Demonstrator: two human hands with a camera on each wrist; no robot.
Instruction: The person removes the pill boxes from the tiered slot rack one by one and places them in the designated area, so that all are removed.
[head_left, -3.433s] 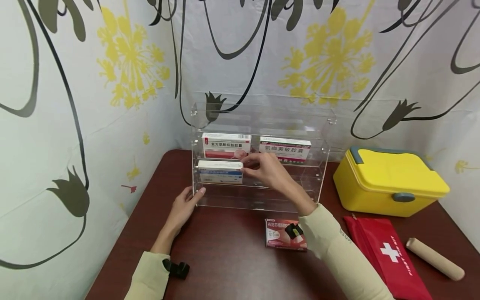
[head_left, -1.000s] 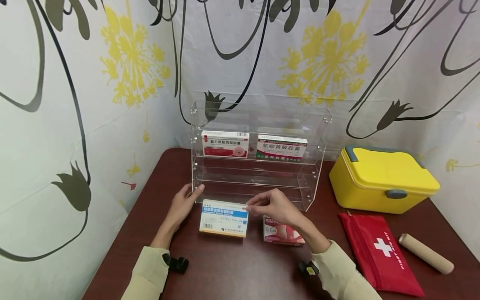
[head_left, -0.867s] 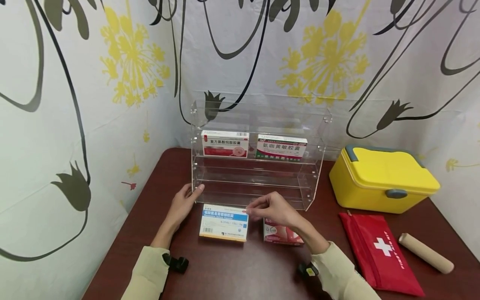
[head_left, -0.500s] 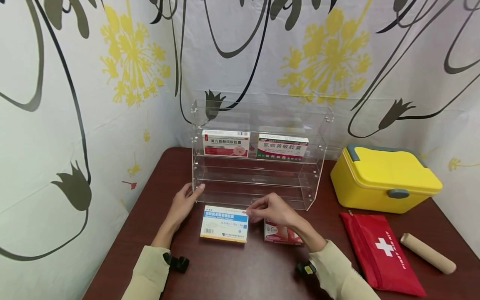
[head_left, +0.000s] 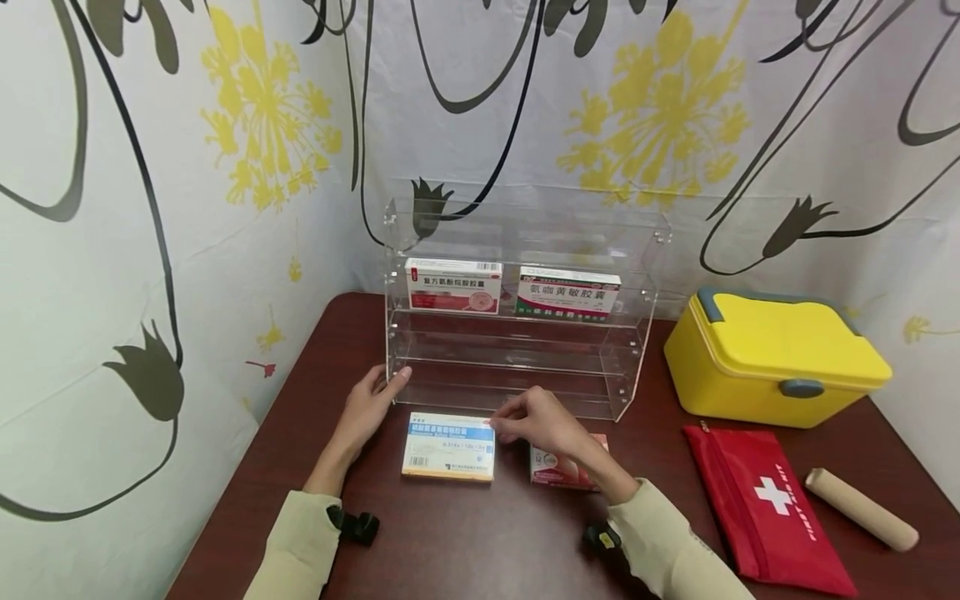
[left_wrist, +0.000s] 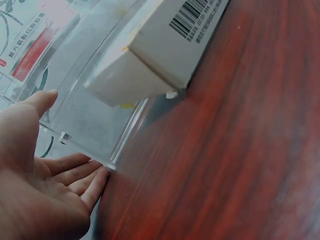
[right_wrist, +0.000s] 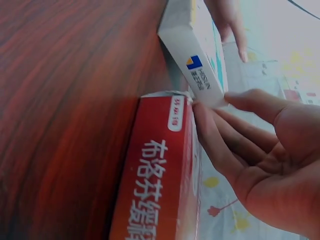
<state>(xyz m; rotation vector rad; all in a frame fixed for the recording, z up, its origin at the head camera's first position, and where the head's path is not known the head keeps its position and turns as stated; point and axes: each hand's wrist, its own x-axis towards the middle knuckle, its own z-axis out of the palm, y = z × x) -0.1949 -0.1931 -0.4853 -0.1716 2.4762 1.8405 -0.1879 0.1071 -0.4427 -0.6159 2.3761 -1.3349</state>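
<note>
My left hand (head_left: 366, 414) holds the left side panel of a clear acrylic rack (head_left: 498, 360), thumb on the inner side and fingers outside. In front of the rack, a white and blue medicine box (head_left: 448, 448) lies label up at the table surface. My right hand (head_left: 546, 423) pinches its back right corner between thumb and fingertips; the right wrist view shows the thumb and index finger at the box's end (right_wrist: 200, 75). Beside it, partly hidden under my right wrist, is a red medicine box (head_left: 553, 469).
Two medicine boxes, one red and white (head_left: 453, 287) and one green and pink (head_left: 568, 293), stand on an upper shelf of the rack. To the right are a yellow case (head_left: 772, 358), a red first aid pouch (head_left: 765, 508) and a beige roll (head_left: 861, 508).
From a middle shelf of the rack, the white and blue box has come forward and down to the table in my right hand. My left hand has stayed at the side panel.
</note>
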